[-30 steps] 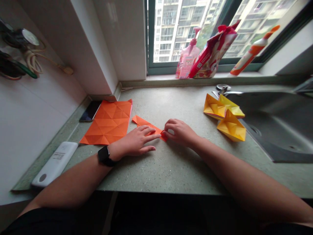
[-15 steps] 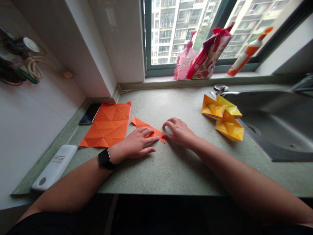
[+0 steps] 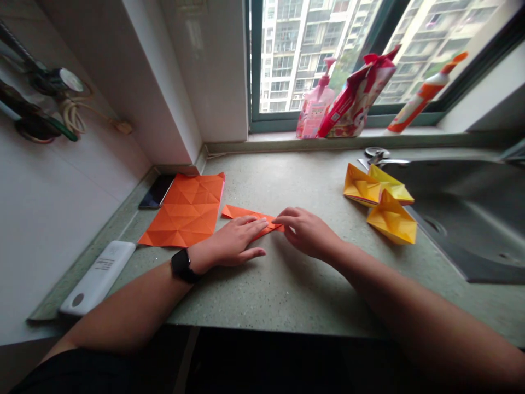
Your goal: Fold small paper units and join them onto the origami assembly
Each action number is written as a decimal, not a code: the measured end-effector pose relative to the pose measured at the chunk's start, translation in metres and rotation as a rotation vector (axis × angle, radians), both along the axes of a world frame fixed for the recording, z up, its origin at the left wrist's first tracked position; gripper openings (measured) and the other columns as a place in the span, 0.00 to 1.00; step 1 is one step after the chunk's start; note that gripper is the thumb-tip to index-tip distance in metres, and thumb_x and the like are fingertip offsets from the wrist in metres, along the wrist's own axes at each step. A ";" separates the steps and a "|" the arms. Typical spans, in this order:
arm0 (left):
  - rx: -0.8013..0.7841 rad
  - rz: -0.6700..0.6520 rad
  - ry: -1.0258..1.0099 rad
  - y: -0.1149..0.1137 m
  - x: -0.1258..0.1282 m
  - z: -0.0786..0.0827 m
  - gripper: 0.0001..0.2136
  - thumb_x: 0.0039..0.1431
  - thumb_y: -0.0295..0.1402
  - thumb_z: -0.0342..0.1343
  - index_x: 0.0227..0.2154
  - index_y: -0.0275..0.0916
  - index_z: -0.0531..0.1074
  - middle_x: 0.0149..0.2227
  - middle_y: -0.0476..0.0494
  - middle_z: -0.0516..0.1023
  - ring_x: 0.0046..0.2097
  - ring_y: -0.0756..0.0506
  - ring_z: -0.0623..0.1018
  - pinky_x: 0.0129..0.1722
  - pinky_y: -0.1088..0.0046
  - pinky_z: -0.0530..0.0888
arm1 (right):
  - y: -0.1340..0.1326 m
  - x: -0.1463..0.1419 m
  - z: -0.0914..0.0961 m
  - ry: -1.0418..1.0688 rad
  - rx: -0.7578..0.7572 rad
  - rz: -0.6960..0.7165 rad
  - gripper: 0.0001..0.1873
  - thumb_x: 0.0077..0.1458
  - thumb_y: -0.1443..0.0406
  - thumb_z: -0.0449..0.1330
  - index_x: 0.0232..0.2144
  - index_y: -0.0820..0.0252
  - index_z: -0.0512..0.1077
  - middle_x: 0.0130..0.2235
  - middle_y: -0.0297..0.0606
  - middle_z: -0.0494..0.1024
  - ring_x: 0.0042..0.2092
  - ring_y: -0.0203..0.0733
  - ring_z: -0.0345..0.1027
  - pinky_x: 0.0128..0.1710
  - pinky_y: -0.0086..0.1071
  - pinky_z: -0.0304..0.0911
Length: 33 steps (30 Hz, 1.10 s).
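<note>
A narrow folded strip of orange paper (image 3: 241,212) lies on the green stone counter (image 3: 287,284). My left hand (image 3: 233,243), with a black watch on the wrist, lies flat on the strip with fingers stretched out. My right hand (image 3: 305,232) presses the strip's right end with its fingertips, fingers bent and close together. A creased orange sheet (image 3: 184,210) lies flat just left of the strip.
Folded yellow paper shapes (image 3: 383,202) sit at the right beside a steel sink (image 3: 467,213). Scissors (image 3: 375,155) lie behind them. A phone (image 3: 156,191) and a white power bank (image 3: 98,278) lie at the left wall. Bottles and a red pouch (image 3: 356,98) stand on the windowsill.
My right hand has slid its fingertips along the strip's right end, flattening the small raised red corner. The left hand stays pressed on the paper. The view has shifted slightly.
</note>
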<state>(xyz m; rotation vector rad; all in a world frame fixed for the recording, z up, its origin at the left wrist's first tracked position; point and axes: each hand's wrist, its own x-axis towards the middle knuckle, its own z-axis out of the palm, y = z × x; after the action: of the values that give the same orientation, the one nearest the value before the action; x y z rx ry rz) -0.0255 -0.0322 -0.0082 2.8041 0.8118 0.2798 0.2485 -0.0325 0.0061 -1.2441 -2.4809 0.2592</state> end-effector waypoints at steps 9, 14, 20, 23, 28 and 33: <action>0.170 0.138 -0.150 0.009 -0.014 0.012 0.17 0.74 0.39 0.58 0.60 0.38 0.74 0.61 0.33 0.79 0.62 0.34 0.78 0.63 0.49 0.75 | 0.008 0.007 0.002 -0.244 -0.018 -0.082 0.14 0.70 0.66 0.58 0.43 0.56 0.85 0.51 0.46 0.85 0.48 0.49 0.79 0.49 0.40 0.70; 0.176 0.147 -0.103 0.016 -0.029 0.018 0.10 0.70 0.33 0.60 0.51 0.39 0.78 0.52 0.38 0.83 0.53 0.38 0.81 0.55 0.56 0.77 | 0.020 0.019 0.002 -0.254 -0.046 -0.180 0.16 0.71 0.65 0.55 0.44 0.58 0.84 0.54 0.47 0.84 0.48 0.50 0.80 0.49 0.39 0.70; 0.159 0.113 -0.103 0.019 -0.026 0.016 0.08 0.73 0.30 0.56 0.43 0.40 0.81 0.47 0.41 0.85 0.49 0.41 0.81 0.52 0.61 0.75 | 0.028 0.025 -0.010 -0.159 -0.004 -0.153 0.15 0.71 0.64 0.55 0.41 0.58 0.84 0.52 0.47 0.84 0.46 0.48 0.80 0.49 0.40 0.71; 0.145 0.097 -0.124 0.017 -0.022 0.013 0.10 0.73 0.31 0.55 0.38 0.39 0.81 0.44 0.41 0.84 0.46 0.42 0.81 0.50 0.62 0.75 | 0.030 0.025 -0.015 -0.102 0.033 -0.091 0.13 0.69 0.65 0.57 0.41 0.57 0.83 0.50 0.46 0.85 0.46 0.49 0.80 0.51 0.41 0.73; 0.110 0.135 -0.170 0.015 -0.016 0.008 0.07 0.71 0.31 0.56 0.41 0.38 0.79 0.43 0.40 0.82 0.46 0.42 0.80 0.49 0.62 0.76 | 0.031 0.021 -0.020 -0.055 0.079 -0.049 0.10 0.66 0.66 0.60 0.41 0.55 0.83 0.50 0.45 0.85 0.51 0.52 0.79 0.55 0.46 0.73; 0.104 0.101 -0.191 0.016 -0.013 0.004 0.05 0.72 0.30 0.58 0.42 0.39 0.79 0.48 0.40 0.81 0.49 0.42 0.79 0.51 0.62 0.76 | 0.024 0.015 -0.018 -0.003 0.165 -0.045 0.13 0.66 0.67 0.61 0.48 0.55 0.83 0.54 0.47 0.84 0.55 0.55 0.76 0.58 0.52 0.71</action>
<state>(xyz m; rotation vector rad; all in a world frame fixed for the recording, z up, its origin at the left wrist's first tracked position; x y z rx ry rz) -0.0383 -0.0159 -0.0046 2.7781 0.9192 0.6127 0.2635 -0.0087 -0.0114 -1.2299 -2.4181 0.0408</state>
